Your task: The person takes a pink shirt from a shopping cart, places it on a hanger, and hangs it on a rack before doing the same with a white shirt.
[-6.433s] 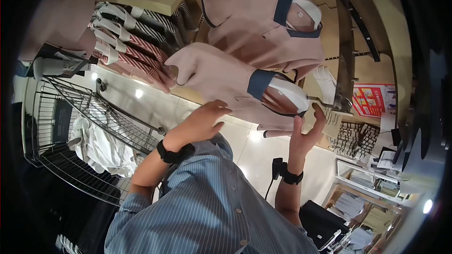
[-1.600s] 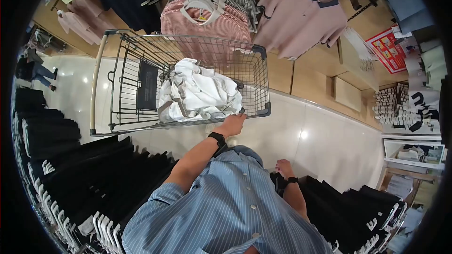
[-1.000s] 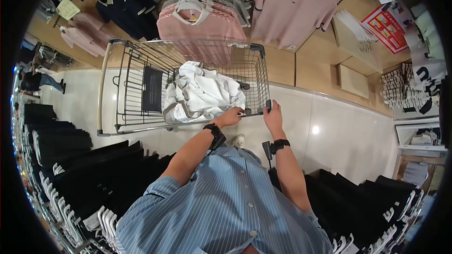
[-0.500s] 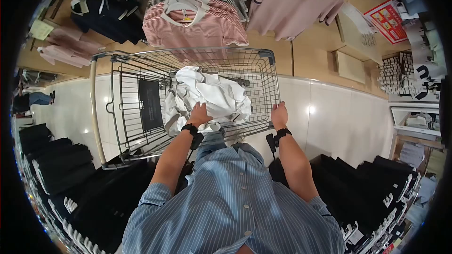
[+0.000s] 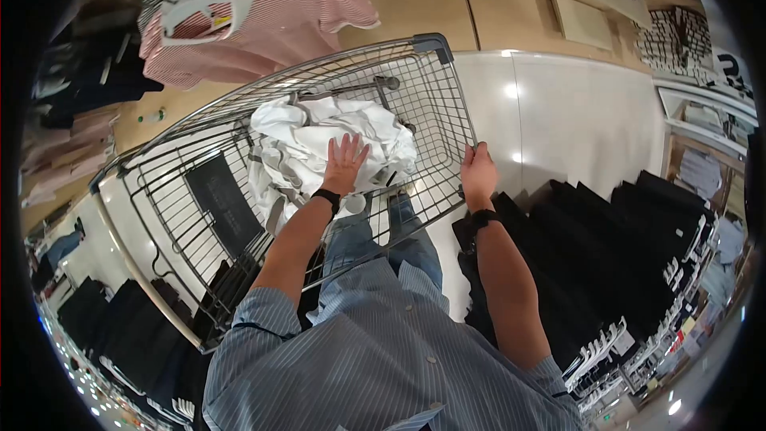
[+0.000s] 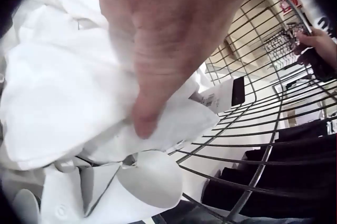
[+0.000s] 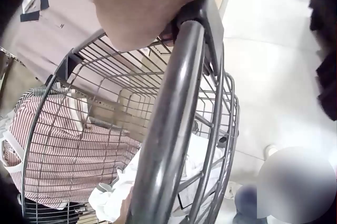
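Observation:
A wire shopping cart (image 5: 435, 46) stands in front of me, turned slantwise. In it lies a heap of crumpled white shirts (image 5: 279, 124) with grey trim. My left hand (image 5: 345, 166) rests on the heap, fingers straight and spread. In the left wrist view its thumb (image 6: 145, 121) presses the white cloth, beside a paper tag (image 6: 224, 95) and a buttoned collar (image 6: 155, 179). My right hand (image 5: 479, 175) grips the cart's near right corner. In the right wrist view the right hand (image 7: 150, 8) wraps the black corner piece at the end of the grey rail (image 7: 176, 103), its fingertips mostly hidden.
Red-striped shirts (image 5: 263, 24) hang on the wall rack just behind the cart. Black garments (image 5: 590, 231) on white hangers line the right side; more black garments (image 5: 120, 311) hang at lower left. Tiled floor (image 5: 574, 120) stretches right of the cart. Another person's legs (image 5: 60, 251) show at far left.
Both hands have left the pink polo shirt of earlier. The right hand has taken hold of the cart's corner; the left has moved from the rim onto the white shirts. The cart has swung round.

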The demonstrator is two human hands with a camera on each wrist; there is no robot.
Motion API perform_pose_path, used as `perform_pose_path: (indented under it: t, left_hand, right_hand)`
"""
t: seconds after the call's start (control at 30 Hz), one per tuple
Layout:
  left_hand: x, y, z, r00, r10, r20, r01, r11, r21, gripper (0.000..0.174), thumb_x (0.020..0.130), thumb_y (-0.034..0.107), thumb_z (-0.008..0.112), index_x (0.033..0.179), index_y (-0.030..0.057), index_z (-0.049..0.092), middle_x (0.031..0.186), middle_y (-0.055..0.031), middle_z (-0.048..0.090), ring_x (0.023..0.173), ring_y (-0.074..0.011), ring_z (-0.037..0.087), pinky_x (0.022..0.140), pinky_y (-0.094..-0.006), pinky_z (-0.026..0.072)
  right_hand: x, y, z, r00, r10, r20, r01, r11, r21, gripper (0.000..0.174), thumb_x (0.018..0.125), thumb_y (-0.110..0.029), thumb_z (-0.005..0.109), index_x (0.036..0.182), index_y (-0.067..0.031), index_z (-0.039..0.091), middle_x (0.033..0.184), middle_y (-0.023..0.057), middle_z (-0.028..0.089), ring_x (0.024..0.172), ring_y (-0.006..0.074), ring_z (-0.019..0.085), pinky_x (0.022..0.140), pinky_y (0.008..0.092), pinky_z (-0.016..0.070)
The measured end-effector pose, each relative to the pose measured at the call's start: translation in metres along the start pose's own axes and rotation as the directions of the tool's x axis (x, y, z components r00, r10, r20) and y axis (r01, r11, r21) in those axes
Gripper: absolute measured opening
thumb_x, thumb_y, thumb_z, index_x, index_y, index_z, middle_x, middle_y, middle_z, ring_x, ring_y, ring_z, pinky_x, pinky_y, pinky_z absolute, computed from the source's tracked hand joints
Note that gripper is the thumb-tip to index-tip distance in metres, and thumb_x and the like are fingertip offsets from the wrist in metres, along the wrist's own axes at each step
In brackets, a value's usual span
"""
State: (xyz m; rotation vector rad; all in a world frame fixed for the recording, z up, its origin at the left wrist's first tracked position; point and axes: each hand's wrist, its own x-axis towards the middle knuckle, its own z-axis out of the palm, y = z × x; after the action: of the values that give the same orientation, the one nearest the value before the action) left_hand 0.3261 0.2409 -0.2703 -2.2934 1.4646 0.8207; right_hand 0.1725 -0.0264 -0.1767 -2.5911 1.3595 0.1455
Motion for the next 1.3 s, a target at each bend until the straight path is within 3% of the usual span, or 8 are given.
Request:
perform_pose_path:
  t: [0.37,0.63,0.73,0.8,0.93,1.07,1.23,1.3]
  left_hand:
    - [0.044,-0.012,0.056,0.985,-0.113,-0.130,0.058,0.928,-0.368,0.020,0.086,0.023,0.056,0.101,0.0123,0.066,0.105,-0.0124,0.068,0.095,-0.0286,0.066,0.076,-0.0407,0.0527]
    - [-0.068,-0.084,0.098,0.769,-0.610,0.192,0.556,0.490,-0.672,0.037,0.080,0.031,0.058,0.094,-0.0016,0.066,0.093,-0.0243,0.067,0.090,-0.0387,0.066,0.080,-0.0484,0.0519]
    - [-0.168,-0.164,0.092,0.929,-0.367,0.049,0.368,0.901,-0.231,0.020,0.086,0.012,0.050,0.087,0.0018,0.067,0.080,-0.0162,0.068,0.075,-0.0301,0.068,0.068,-0.0433,0.0535]
    - [-0.226,-0.173,0.045,0.547,-0.751,0.371,0.200,-0.314,-0.928,0.026,0.088,0.012,0.044,0.093,-0.0004,0.066,0.080,-0.0126,0.067,0.079,-0.0269,0.068,0.071,-0.0415,0.0547]
    - [-0.311,-0.197,-0.023,0.456,-0.820,0.346,-0.265,-0.496,-0.827,0.031,0.083,0.015,0.043,0.100,-0.0038,0.061,0.086,-0.0128,0.064,0.078,-0.0239,0.065,0.069,-0.0390,0.0525]
    - [-0.338,-0.229,-0.031,0.134,-0.989,0.059,0.336,-0.010,-0.942,0.032,0.079,0.018,0.045,0.091,-0.0073,0.061,0.084,-0.0203,0.065,0.078,-0.0339,0.064,0.070,-0.0449,0.0507]
    - [-0.258,-0.233,0.072,0.783,-0.614,-0.102,0.622,0.776,0.107,0.017,0.082,0.012,0.056,0.074,0.0008,0.066,0.075,-0.0210,0.065,0.076,-0.0379,0.065,0.068,-0.0466,0.0520]
    - [-0.195,-0.185,0.081,0.768,-0.629,0.117,0.631,0.775,0.029,0.035,0.081,0.028,0.061,0.100,-0.0015,0.058,0.103,-0.0219,0.058,0.095,-0.0382,0.060,0.076,-0.0458,0.0516]
  right_hand:
    - [-0.003,-0.002,0.003,0.999,0.021,-0.036,-0.020,0.999,0.036,0.024,0.095,-0.030,0.052,0.090,-0.0073,0.048,0.083,0.0162,0.065,0.075,0.0405,0.063,0.062,0.0513,0.0501]
    - [-0.004,-0.003,-0.006,1.000,0.011,0.015,-0.013,0.995,0.095,0.021,0.095,-0.027,0.051,0.091,-0.0063,0.048,0.086,0.0169,0.065,0.077,0.0401,0.063,0.063,0.0508,0.0505]
    - [-0.005,-0.002,-0.008,1.000,0.001,0.014,-0.003,0.994,0.107,0.020,0.095,-0.026,0.051,0.091,-0.0060,0.048,0.085,0.0162,0.065,0.078,0.0382,0.064,0.064,0.0497,0.0513]
    - [-0.004,-0.002,-0.007,1.000,-0.016,-0.012,0.017,0.993,0.117,0.020,0.095,-0.025,0.051,0.091,-0.0058,0.048,0.085,0.0158,0.065,0.077,0.0373,0.064,0.064,0.0494,0.0515]
    - [-0.003,-0.001,-0.009,1.000,-0.024,-0.012,0.025,0.993,0.112,0.019,0.095,-0.025,0.051,0.091,-0.0058,0.049,0.085,0.0147,0.065,0.076,0.0360,0.065,0.063,0.0490,0.0520]
    - [-0.005,-0.001,-0.007,0.999,-0.029,-0.017,0.031,0.993,0.113,0.019,0.094,-0.025,0.052,0.092,-0.0064,0.050,0.086,0.0132,0.065,0.077,0.0348,0.065,0.062,0.0483,0.0524]
    - [-0.007,-0.006,-0.017,1.000,0.003,-0.015,-0.002,0.996,0.092,0.018,0.093,-0.026,0.052,0.091,-0.0075,0.051,0.085,0.0115,0.065,0.079,0.0327,0.065,0.063,0.0472,0.0523]
    - [-0.005,-0.005,-0.016,1.000,0.003,-0.006,-0.002,0.995,0.100,0.018,0.093,-0.026,0.053,0.090,-0.0079,0.051,0.084,0.0110,0.065,0.079,0.0321,0.065,0.063,0.0471,0.0521]
